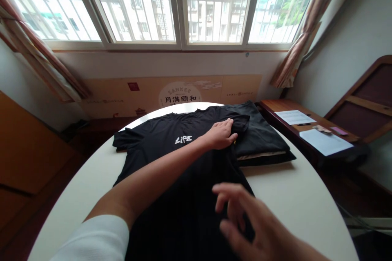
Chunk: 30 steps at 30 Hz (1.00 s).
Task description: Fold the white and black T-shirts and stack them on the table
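Observation:
A black T-shirt (171, 151) with a white "LIFE" print lies spread on a round white table (284, 191). My left hand (219, 134) reaches across it from the lower left and grips the sleeve at the shirt's far right shoulder. Beside that hand sits a folded stack of dark clothing (260, 134), partly under the sleeve. My right hand (241, 216) hangs blurred just above the near right part of the shirt, fingers apart, holding nothing. My left forearm and hand hide part of the shirt's body.
A wooden desk (294, 126) at the right holds papers (325, 141) and a pen. A dark wooden panel (367, 98) leans behind it. A printed board (171, 94) stands below the barred window (180, 6) behind the table. A brown surface (27, 147) lies at the left.

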Tool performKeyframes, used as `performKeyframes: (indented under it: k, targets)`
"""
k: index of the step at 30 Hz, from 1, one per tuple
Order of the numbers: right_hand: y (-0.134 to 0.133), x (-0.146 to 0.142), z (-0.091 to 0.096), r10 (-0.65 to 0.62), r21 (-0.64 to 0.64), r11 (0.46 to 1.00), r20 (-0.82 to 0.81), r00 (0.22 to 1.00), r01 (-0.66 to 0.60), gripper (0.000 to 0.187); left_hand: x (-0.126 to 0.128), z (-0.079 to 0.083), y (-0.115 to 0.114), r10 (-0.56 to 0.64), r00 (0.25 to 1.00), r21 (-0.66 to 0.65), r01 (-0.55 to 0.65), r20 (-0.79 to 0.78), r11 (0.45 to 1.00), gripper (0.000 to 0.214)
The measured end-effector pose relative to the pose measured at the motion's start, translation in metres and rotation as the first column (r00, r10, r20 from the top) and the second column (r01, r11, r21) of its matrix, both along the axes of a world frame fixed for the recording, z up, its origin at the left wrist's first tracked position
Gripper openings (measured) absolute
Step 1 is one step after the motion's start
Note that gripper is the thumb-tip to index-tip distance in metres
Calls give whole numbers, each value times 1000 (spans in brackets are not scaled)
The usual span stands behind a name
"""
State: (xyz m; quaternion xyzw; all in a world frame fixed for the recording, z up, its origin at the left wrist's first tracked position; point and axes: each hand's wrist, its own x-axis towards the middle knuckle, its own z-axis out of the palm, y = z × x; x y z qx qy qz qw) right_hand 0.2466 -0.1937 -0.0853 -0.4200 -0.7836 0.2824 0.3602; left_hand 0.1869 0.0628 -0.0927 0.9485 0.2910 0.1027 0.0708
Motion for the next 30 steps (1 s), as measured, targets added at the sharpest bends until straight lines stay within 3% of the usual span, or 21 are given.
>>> performKeyframes:
  k: [2, 5, 7, 12, 15, 18, 22, 24, 28, 30]
  targets:
    - [38, 29, 3, -340, 53, 936, -128, 932, 348, 38, -1, 1, -17, 103, 994, 3, -103, 18, 995, 80]
    - [108, 83, 9, -604, 90, 785, -108, 790, 612, 33, -9, 2, -49, 227, 972, -29, -226, 51, 974, 84]
    - [153, 116, 10, -724, 112, 686, 9, 690, 718, 39, -17, 2, -74, 228, 972, -60, -225, 51, 973, 89]
    - [232, 153, 1, -730, 175, 660, 375, 571, 730, 51, -34, -6, -123, 66, 998, -145, -67, -12, 987, 93]
    - [255, 156, -4, -707, 122, 640, 480, 519, 759, 38, -39, -15, -134, 34, 999, -130, -32, 10, 991, 91]
    - [270, 158, -1, -751, 103, 589, 436, 496, 802, 27, -42, -22, -137, 12, 997, -70, -7, 71, 998, 87]
    - [284, 161, 8, -815, 85, 501, 380, 437, 861, 29, -46, -23, -138, -65, 996, -19, 66, 68, 998, 83]
    - [290, 161, 12, -803, 67, 497, 413, 429, 865, 32, -47, -21, -138, -81, 995, -17, 82, 54, 996, 83]
    - [296, 154, 18, -735, 26, 538, 504, 454, 843, 40, -49, -19, -139, -89, 995, -33, 90, 41, 995, 84]
    - [295, 143, 21, -723, 71, 538, 550, 417, 840, 49, -50, -20, -137, -107, 993, -35, 109, 55, 993, 85]
